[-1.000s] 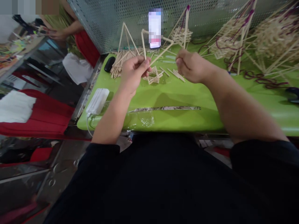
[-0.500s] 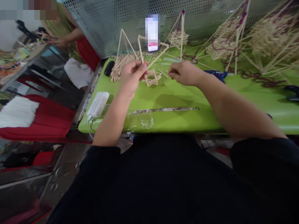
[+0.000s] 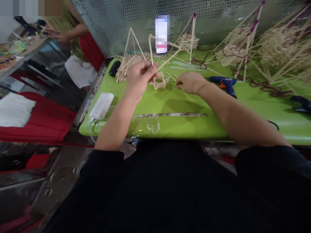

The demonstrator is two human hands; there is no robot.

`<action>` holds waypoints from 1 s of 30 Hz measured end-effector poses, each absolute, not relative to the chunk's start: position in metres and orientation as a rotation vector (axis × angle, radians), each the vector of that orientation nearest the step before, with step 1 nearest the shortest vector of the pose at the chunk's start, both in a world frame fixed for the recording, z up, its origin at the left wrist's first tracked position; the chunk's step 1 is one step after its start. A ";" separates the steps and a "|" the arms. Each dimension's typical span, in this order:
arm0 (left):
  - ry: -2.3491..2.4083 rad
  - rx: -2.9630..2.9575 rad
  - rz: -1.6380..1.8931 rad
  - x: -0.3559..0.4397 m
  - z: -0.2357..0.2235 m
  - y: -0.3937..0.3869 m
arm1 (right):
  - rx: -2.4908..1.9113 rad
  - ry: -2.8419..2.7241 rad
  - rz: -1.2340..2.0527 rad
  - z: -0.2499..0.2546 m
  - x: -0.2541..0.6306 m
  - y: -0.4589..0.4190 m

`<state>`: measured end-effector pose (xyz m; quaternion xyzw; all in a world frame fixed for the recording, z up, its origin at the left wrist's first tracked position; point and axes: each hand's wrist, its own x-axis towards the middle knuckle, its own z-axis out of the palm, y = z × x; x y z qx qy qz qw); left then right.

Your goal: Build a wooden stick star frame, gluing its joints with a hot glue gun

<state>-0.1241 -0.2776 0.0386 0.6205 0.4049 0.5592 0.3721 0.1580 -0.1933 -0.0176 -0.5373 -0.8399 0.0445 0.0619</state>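
My left hand (image 3: 140, 78) is raised above the green table (image 3: 189, 126) and pinches the bottom corner of a frame of thin wooden sticks (image 3: 161, 48) that stands up and out to the right. My right hand (image 3: 190, 83) rests low on the table just right of it, fingers curled together among loose short sticks (image 3: 171, 77); what it grips is too small to make out. Between the hands lies a small star-shaped stick piece (image 3: 160, 82).
A bundle of sticks (image 3: 125, 66) and a stick pyramid (image 3: 132, 42) stand behind. A phone (image 3: 161, 34) leans on the mesh wall. A blue glue gun (image 3: 224, 82) lies right, finished stick stars (image 3: 279, 42) beyond. A white power bank (image 3: 101, 105) sits at the left edge. Another person (image 3: 73, 29) works left.
My right hand has dropped from beside the raised frame down to the table among the loose sticks. The left hand keeps holding the frame in much the same place.
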 end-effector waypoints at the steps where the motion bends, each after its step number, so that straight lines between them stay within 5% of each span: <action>1: 1.043 1.583 1.429 -0.123 0.039 -0.279 | -1.637 -2.508 0.160 -0.019 0.155 -0.193; 30: 1.061 1.561 1.440 -0.122 0.044 -0.282 | -1.557 -2.443 0.152 -0.005 0.143 -0.217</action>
